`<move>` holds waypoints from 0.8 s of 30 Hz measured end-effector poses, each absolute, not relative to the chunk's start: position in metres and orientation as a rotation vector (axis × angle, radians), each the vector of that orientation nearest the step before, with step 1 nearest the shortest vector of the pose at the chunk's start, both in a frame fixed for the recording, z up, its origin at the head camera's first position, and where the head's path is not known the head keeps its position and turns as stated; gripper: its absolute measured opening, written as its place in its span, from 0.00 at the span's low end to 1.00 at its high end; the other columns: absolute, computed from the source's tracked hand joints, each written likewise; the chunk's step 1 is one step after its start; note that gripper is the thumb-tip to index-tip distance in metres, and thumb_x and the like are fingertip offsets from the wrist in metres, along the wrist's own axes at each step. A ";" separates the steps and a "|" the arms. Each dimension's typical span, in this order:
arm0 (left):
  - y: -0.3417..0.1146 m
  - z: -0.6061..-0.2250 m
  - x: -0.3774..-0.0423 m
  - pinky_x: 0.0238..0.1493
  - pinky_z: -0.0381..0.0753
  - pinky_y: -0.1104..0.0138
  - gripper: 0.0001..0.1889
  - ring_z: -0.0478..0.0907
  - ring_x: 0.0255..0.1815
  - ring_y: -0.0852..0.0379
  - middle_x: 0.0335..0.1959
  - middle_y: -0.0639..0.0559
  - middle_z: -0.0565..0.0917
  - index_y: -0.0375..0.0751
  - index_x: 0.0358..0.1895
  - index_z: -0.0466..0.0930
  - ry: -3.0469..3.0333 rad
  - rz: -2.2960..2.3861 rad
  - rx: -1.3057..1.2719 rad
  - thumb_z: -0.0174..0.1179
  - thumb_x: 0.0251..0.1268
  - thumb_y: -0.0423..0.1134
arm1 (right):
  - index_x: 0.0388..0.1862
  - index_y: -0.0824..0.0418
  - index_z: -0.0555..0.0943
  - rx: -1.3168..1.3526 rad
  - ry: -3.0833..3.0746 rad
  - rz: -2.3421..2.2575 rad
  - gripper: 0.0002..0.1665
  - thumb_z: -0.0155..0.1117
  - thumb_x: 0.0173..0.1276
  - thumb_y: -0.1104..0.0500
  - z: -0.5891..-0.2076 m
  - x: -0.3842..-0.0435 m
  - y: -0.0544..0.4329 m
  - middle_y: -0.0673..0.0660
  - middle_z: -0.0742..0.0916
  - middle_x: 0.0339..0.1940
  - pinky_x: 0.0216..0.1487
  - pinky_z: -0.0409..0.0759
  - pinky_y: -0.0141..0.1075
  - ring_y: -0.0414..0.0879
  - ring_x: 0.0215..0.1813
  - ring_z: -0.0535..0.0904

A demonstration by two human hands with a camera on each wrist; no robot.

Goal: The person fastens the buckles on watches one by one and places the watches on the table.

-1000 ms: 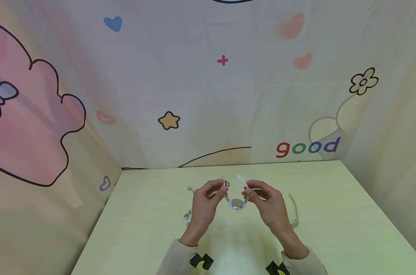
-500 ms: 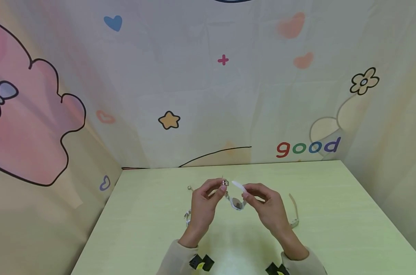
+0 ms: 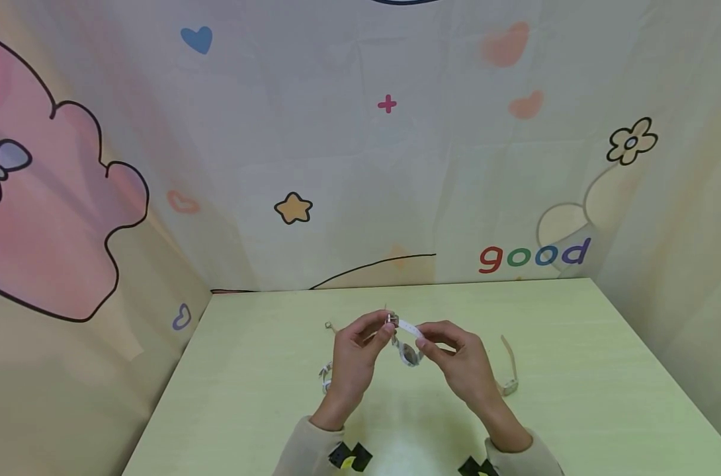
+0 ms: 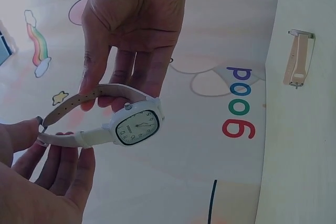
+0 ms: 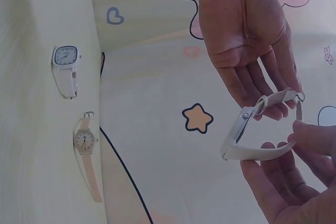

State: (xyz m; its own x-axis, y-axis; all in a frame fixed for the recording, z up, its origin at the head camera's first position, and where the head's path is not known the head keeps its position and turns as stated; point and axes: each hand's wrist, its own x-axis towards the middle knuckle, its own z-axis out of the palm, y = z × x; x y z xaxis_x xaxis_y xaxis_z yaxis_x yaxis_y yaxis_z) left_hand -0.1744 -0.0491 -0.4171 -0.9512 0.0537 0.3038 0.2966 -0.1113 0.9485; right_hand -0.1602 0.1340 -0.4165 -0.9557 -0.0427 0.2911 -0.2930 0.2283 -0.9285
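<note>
Both hands hold a white wristwatch (image 4: 137, 128) up over the table, its square-cornered dial hanging below them in the head view. My left hand (image 3: 356, 357) pinches the strap at its metal buckle (image 3: 392, 319) between thumb and fingers. With thumb and fingers, my right hand (image 3: 463, 358) pinches the holed strap (image 3: 409, 327), whose free end points left and reaches the buckle. In the left wrist view the strap's brownish inner side (image 4: 73, 103) and its row of holes show, with the tip right at the buckle. The two straps form a loop.
On the light table (image 3: 575, 370), a second white watch (image 5: 65, 56) and a watch with a beige strap (image 5: 85, 140) lie at the left. Another beige-strapped watch (image 3: 510, 385) lies right of the right hand. A printed curtain (image 3: 360, 165) stands behind the table.
The right hand has shifted slightly left and down, turning the strap's free end from pointing up to pointing left until it meets the buckle. The watch dial has tilted. The left hand stays nearly in place.
</note>
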 end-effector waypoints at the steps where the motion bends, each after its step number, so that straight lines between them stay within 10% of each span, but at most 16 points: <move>1: -0.049 -0.417 -0.174 0.55 0.82 0.68 0.13 0.84 0.48 0.62 0.49 0.44 0.87 0.40 0.51 0.84 -1.979 -2.194 -0.397 0.65 0.65 0.40 | 0.48 0.58 0.85 0.316 -2.292 1.808 0.12 0.68 0.66 0.62 -0.417 -0.160 0.134 0.57 0.87 0.46 0.50 0.85 0.35 0.37 0.47 0.83; 24: -0.048 -0.420 -0.175 0.49 0.82 0.70 0.12 0.83 0.44 0.60 0.47 0.42 0.86 0.41 0.48 0.85 -2.118 -2.149 -0.411 0.65 0.65 0.42 | 0.47 0.59 0.86 0.371 -2.249 1.829 0.12 0.68 0.66 0.60 -0.412 -0.160 0.135 0.61 0.87 0.44 0.48 0.85 0.32 0.37 0.45 0.84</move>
